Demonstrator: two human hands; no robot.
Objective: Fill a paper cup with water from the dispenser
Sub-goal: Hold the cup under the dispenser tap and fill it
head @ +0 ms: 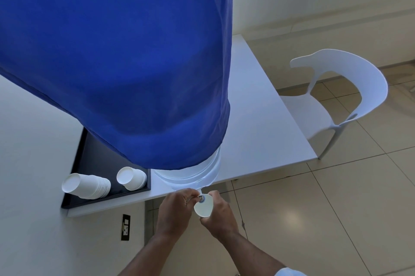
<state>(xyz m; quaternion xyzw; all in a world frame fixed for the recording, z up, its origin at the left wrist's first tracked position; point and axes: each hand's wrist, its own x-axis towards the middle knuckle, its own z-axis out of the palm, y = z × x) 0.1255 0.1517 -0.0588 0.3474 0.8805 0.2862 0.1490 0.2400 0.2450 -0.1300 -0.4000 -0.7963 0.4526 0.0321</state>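
Observation:
A large water dispenser jug wrapped in a blue cloth cover [116,62] stands on a white table [265,136]; its clear base [197,174] shows at the table's front edge. A small tap [201,197] juts out below the base. My right hand [219,219] grips a white paper cup [204,206] and holds its mouth right under the tap. My left hand [174,210] is closed on the tap's lever from the left. Water in the cup cannot be made out.
A black tray [89,163] on the table's left holds two stacks of white paper cups [86,186] [132,178] lying on their sides. A white plastic chair [336,96] stands to the right on the tiled floor. A wall socket [125,227] sits below the table.

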